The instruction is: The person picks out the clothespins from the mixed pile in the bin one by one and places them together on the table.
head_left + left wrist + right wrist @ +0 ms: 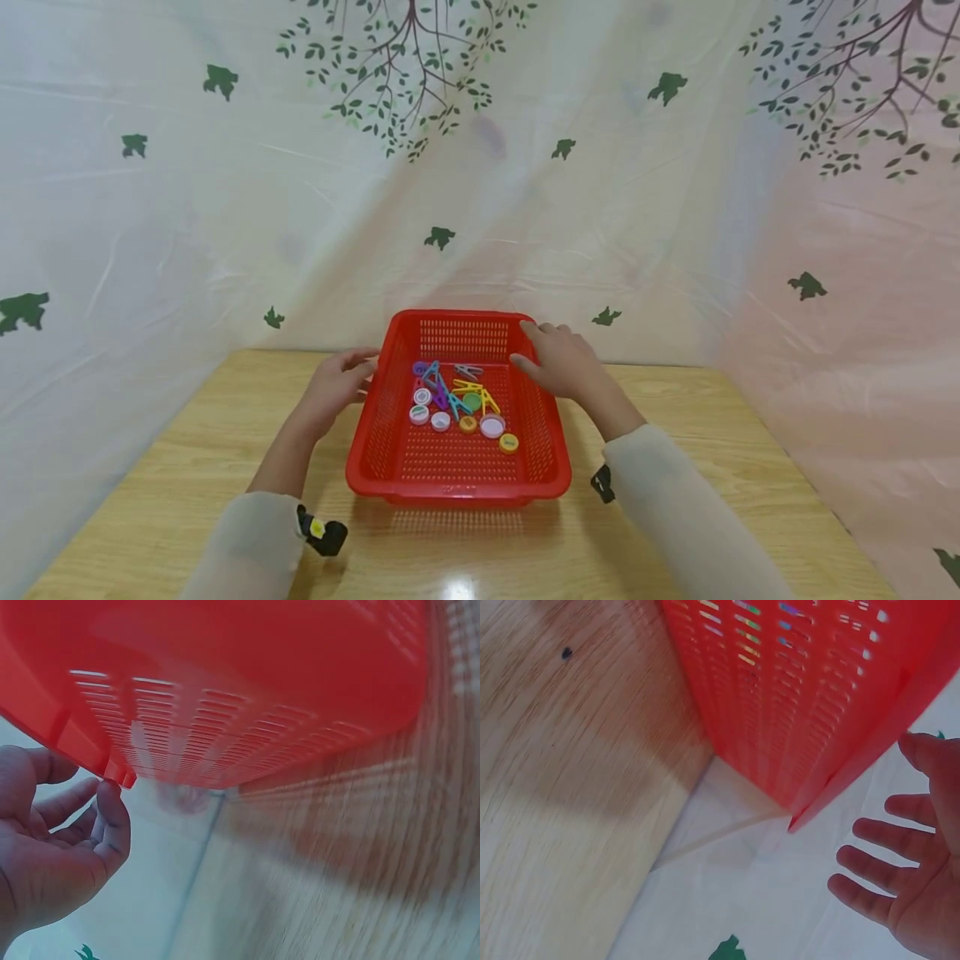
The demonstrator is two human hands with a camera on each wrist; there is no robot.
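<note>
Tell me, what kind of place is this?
Probably a makeshift recording corner, not a lived-in room: a wooden table hemmed in by leaf-printed plastic sheeting, with a red basket of clips and bottle caps between the hands.

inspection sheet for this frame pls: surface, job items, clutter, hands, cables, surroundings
Surface: wooden table, light glare at its near edge.
Job's things: red slotted basket holding clothes pegs and bottle caps.
Clutter: nothing seen.
Hands: left hand at the basket's left rim, fingers loosely curled, touching or just short of the rim; right hand at the right rim, fingers spread, nothing gripped.
Cables: nothing seen; black wrist straps only.
Surroundings: white sheet with printed leaves and branches behind and on both sides.
</note>
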